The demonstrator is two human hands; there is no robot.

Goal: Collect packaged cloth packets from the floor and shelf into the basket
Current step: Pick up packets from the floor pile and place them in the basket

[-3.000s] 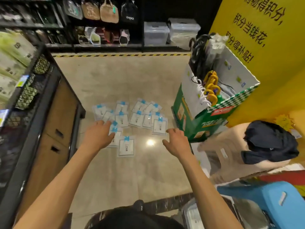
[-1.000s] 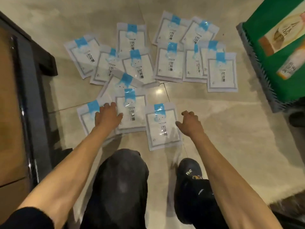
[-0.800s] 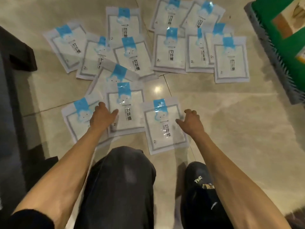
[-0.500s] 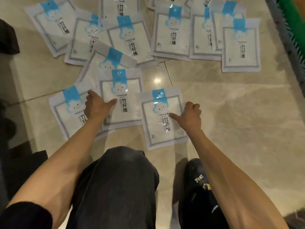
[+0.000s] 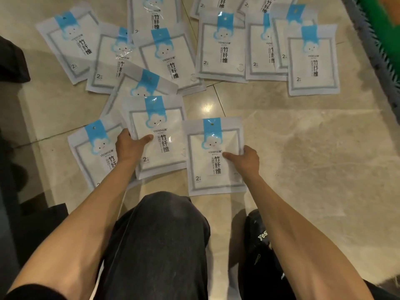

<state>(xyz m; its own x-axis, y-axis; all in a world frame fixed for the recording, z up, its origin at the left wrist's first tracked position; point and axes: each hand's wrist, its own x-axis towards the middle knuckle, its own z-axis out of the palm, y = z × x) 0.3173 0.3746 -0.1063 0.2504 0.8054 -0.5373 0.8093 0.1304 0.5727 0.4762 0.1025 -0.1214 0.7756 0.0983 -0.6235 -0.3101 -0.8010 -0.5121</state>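
Observation:
Several white cloth packets with blue cloud labels lie spread over the tiled floor in front of me. My left hand (image 5: 129,147) pinches the left edge of a near packet (image 5: 161,146), thumb on top of it. That packet overlaps another packet (image 5: 93,152) on its left. My right hand (image 5: 245,160) grips the right edge of the nearest packet (image 5: 214,169), thumb laid across its face. More packets (image 5: 223,53) lie further off in an overlapping row. No basket is in view.
A green box with a grey ribbed base (image 5: 381,46) stands at the upper right. A dark shelf unit's foot (image 5: 13,61) is at the left edge. My knee (image 5: 155,241) and my black shoe (image 5: 259,234) are below the packets. Bare tile (image 5: 313,159) stretches to the right.
I have crouched down and the camera has come closer to the packets. Both hands went from hovering over the near packets to closing on their edges.

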